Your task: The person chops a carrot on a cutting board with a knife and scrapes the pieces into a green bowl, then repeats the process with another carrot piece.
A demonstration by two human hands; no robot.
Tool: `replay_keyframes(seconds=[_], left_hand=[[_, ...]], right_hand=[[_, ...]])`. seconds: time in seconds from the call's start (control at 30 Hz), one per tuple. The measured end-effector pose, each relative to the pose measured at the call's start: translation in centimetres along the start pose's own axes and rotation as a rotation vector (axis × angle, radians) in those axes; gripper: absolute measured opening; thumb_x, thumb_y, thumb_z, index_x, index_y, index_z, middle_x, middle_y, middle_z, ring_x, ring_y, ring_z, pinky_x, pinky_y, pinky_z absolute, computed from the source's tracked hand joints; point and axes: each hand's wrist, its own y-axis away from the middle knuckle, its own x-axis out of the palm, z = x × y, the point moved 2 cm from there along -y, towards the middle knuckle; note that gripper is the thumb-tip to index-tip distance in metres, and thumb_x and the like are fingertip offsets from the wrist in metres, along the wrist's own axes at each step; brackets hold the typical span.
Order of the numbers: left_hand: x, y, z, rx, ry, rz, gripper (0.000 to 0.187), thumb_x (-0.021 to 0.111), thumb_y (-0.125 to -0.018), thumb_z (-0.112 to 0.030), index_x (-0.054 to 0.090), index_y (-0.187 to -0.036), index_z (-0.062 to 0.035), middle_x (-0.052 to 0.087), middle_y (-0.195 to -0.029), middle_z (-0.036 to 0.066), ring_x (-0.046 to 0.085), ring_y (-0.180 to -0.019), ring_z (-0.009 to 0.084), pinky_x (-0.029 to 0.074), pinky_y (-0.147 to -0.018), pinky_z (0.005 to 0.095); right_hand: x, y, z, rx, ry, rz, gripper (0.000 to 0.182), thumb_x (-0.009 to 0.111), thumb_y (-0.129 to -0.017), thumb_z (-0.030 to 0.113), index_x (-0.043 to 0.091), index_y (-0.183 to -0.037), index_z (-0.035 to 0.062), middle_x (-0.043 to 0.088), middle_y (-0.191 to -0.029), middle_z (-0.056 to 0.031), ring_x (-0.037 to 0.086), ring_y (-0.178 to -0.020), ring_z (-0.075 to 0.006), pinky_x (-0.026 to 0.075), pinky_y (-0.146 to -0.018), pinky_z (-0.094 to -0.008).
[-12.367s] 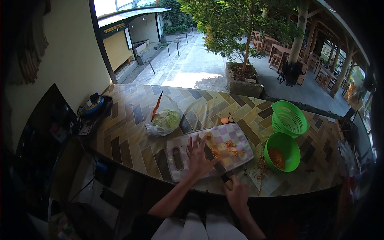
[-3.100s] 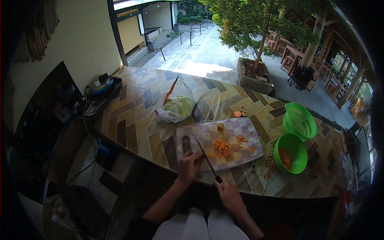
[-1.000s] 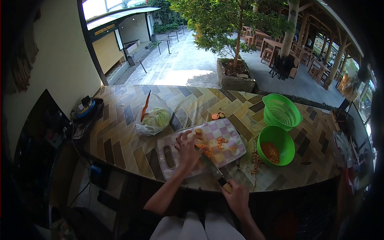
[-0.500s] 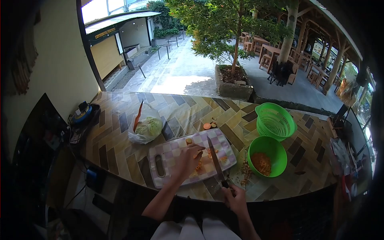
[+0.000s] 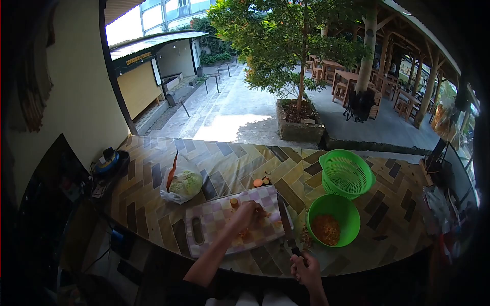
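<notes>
On the purple-and-white checked cutting board [image 5: 209,219], my left hand [image 5: 248,215] rests with fingers bent down and together over small orange bits, which look like chopped carrot [image 5: 244,233]. What its fingertips hold is hidden. A short carrot piece [image 5: 234,203] stands just left of that hand. My right hand [image 5: 306,271] grips the dark handle of a long kitchen knife [image 5: 285,219]. The blade points away from me along the board's right edge. To the right is a green bowl [image 5: 349,217] with finely chopped orange food [image 5: 325,229] inside.
A green colander [image 5: 347,173] stands behind the bowl. Two carrot ends [image 5: 258,182] lie beyond the board. At the left, a plastic bag [image 5: 176,196] holds a pale green cabbage [image 5: 186,182] and a long orange-red strip. Scraps [image 5: 306,237] lie beside the bowl.
The view has tilted up, so the table sits lower. My left hand has shifted slightly right and away from me on the board. The knife has moved right, toward the board's edge.
</notes>
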Motion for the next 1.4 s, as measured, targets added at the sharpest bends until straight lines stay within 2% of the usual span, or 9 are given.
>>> replay_keyframes(seconds=[0.2, 0.3, 0.6, 0.7, 0.9, 1.07, 1.17, 1.27, 1.4], left_hand=[[0.6, -0.6, -0.4, 0.02, -0.003, -0.041, 0.018, 0.054, -0.076, 0.003, 0.07, -0.085, 0.006, 0.071, -0.082, 0.02, 0.071, -0.08, 0.0325, 0.054, -0.073, 0.0374], [0.8, -0.8, -0.3, -0.154, 0.253, 0.028, 0.018, 0.055, -0.076, 0.002, 0.069, -0.085, 0.0064, 0.07, -0.08, 0.02, 0.071, -0.079, 0.0318, 0.054, -0.071, 0.0362], [1.7, -1.5, 2.2, 0.042, 0.117, 0.067, 0.01, 0.063, -0.069, 0.004, 0.065, -0.079, 0.0016, 0.067, -0.074, 0.016, 0.067, -0.07, 0.031, 0.05, -0.065, 0.0385], [1.5, -1.8, 2.1, -0.006, 0.102, 0.127, 0.012, 0.065, -0.07, 0.002, 0.066, -0.081, 0.0019, 0.068, -0.077, 0.016, 0.068, -0.072, 0.0294, 0.051, -0.067, 0.0368], [-0.5, -2.2, 1.5, -0.114, 0.206, 0.161, 0.017, 0.076, -0.074, -0.003, 0.07, -0.089, 0.0015, 0.072, -0.082, 0.01, 0.07, -0.078, 0.0179, 0.054, -0.071, 0.0314], [-4.0, 0.8, 0.8, -0.362, 0.457, 0.018, 0.014, 0.077, -0.08, -0.007, 0.071, -0.088, 0.0022, 0.072, -0.084, 0.005, 0.067, -0.077, 0.0107, 0.053, -0.07, 0.0258], [-6.4, 4.9, -1.2, -0.284, 0.239, -0.101, 0.014, 0.075, -0.078, -0.005, 0.07, -0.088, 0.0026, 0.072, -0.081, 0.008, 0.068, -0.074, 0.0136, 0.053, -0.069, 0.028], [-6.6, 9.6, -0.7, -0.286, -0.011, -0.141, 0.016, 0.072, -0.076, -0.003, 0.07, -0.09, 0.0031, 0.07, -0.079, 0.013, 0.069, -0.072, 0.0195, 0.053, -0.069, 0.03], [-5.7, 13.5, -0.1, -0.314, -0.055, -0.261, 0.017, 0.067, -0.076, 0.0, 0.069, -0.092, 0.0034, 0.07, -0.081, 0.018, 0.072, -0.077, 0.0298, 0.054, -0.072, 0.0336]], right_hand=[[-0.4, -0.4, 0.3, 0.02, 0.02, -0.003, 0.027, 0.062, -0.097, 0.029, 0.059, -0.093, 0.0024, 0.057, -0.058, -0.0017, 0.046, -0.043, -0.0042, 0.034, -0.04, -0.0211], [-0.2, -1.1, 0.3, -0.003, 0.004, 0.001, 0.027, 0.063, -0.097, 0.029, 0.06, -0.093, 0.0023, 0.057, -0.058, -0.0017, 0.045, -0.043, -0.0041, 0.033, -0.04, -0.0208], [1.3, -2.8, 0.6, -0.053, -0.051, 0.008, 0.028, 0.063, -0.097, 0.029, 0.06, -0.094, 0.0015, 0.057, -0.059, -0.0026, 0.045, -0.043, -0.0042, 0.033, -0.04, -0.0207], [1.8, -2.8, 1.2, -0.055, -0.071, 0.008, 0.028, 0.063, -0.097, 0.029, 0.06, -0.093, 0.0013, 0.057, -0.059, -0.0026, 0.045, -0.043, -0.0041, 0.033, -0.04, -0.0209], [1.8, -2.3, 0.7, -0.048, -0.069, 0.006, 0.028, 0.063, -0.097, 0.029, 0.06, -0.094, 0.001, 0.057, -0.059, -0.0021, 0.045, -0.043, -0.004, 0.033, -0.04, -0.021], [1.8, -1.7, 0.4, -0.058, -0.031, 0.027, 0.028, 0.064, -0.096, 0.029, 0.06, -0.095, 0.0018, 0.057, -0.059, -0.0016, 0.045, -0.044, -0.004, 0.032, -0.04, -0.0209], [2.7, -1.0, 0.6, -0.011, -0.017, 0.087, 0.025, 0.059, -0.099, 0.026, 0.06, -0.094, 0.0011, 0.056, -0.058, -0.0026, 0.044, -0.043, -0.0039, 0.033, -0.041, -0.0204], [3.7, -1.1, 0.0, 0.028, 0.139, 0.197, 0.027, 0.064, -0.096, 0.029, 0.063, -0.094, 0.0014, 0.058, -0.06, 0.0002, 0.049, -0.047, -0.0042, 0.035, -0.043, -0.0218], [5.9, -1.0, -0.7, -0.05, 0.341, 0.292, 0.03, 0.064, -0.095, 0.029, 0.065, -0.098, -0.0009, 0.06, -0.061, -0.0004, 0.055, -0.052, -0.0068, 0.042, -0.05, -0.0243]])
